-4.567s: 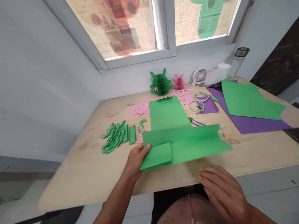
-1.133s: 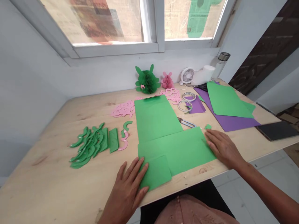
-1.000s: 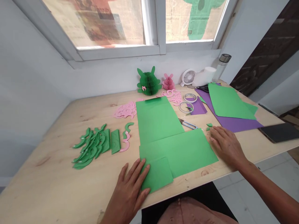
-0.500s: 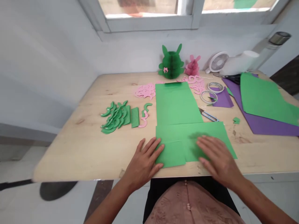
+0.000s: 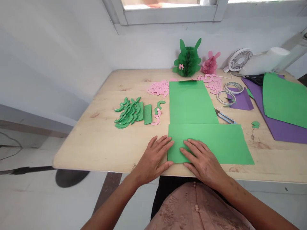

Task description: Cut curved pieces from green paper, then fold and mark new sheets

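Note:
A wide green paper sheet (image 5: 227, 143) lies flat near the table's front edge. Along its left edge rest the fingertips of my left hand (image 5: 153, 159), stretched out and holding nothing. My right hand (image 5: 203, 164) is open too, its extended fingers lying on the left half of that sheet. Just behind is a taller green sheet (image 5: 192, 102), meeting the front one, with a dark clip (image 5: 187, 81) at its far edge. A blue-handled cutting tool (image 5: 225, 117) lies at the right of the taller sheet.
Green cut-outs (image 5: 128, 113) and pink cut-outs (image 5: 159, 88) lie left. Behind stand a green paper honeycomb figure (image 5: 188, 62), a pink one (image 5: 210, 64) and a white fan (image 5: 240, 60). Tape rolls (image 5: 233, 88), black-handled scissors (image 5: 255, 79) and purple sheets (image 5: 278, 129) are right.
My right hand has moved left and come down on the front sheet. The separate smaller green piece at its left end no longer shows as offset. The camera view has shifted.

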{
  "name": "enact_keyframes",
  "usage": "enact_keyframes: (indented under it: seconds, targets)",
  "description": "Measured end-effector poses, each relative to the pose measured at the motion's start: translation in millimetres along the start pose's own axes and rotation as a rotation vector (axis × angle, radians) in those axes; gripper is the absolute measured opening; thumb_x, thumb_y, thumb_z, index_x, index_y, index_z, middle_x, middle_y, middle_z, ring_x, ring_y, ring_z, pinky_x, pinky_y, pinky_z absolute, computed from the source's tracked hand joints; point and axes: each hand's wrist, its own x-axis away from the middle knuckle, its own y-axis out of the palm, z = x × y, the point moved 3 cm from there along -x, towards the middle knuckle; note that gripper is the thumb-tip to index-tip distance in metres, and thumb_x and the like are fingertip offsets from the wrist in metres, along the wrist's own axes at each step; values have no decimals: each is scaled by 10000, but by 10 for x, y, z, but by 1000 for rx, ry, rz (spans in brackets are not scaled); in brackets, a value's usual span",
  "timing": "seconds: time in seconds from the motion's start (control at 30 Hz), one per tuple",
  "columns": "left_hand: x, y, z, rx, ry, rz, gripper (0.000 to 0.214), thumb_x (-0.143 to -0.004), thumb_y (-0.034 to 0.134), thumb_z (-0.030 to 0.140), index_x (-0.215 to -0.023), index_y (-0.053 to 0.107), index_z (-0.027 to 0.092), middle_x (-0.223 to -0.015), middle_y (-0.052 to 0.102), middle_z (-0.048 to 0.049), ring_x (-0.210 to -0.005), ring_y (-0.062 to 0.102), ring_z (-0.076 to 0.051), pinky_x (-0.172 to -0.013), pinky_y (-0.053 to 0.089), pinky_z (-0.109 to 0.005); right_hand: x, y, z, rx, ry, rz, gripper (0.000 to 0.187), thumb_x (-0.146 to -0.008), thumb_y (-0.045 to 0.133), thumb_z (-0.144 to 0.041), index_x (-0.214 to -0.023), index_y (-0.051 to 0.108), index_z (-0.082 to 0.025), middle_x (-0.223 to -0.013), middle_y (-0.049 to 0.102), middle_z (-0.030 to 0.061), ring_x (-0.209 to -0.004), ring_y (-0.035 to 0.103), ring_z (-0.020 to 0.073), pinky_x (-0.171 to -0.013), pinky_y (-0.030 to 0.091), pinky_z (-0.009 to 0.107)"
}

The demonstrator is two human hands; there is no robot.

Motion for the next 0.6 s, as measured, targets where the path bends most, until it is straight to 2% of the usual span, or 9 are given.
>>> enact_keyframes:
  seconds: [0.3,0.6]
  targets:
    - [20,1,-87,93,-13,29,478,-890,515,381,-1327,468,192,-1442,428,-97,-1379,312,-226,-1147,225,-463,-14,-10,21,-26,23,-23,382,-917,494,-330,-1234,587,-138,-1333,532,168,-1267,427,298,-1009,402,495]
    - [44,7,-149,198,-27,47,504,-877,548,373,-1340,447,203,-1459,399,-109,-1378,315,-238,-1146,230,-483,-15,2,31,-9,-1,-25,389,-913,502,-341,-1226,588,-126,-1337,527,177,-1277,410,305,-1016,384,500]
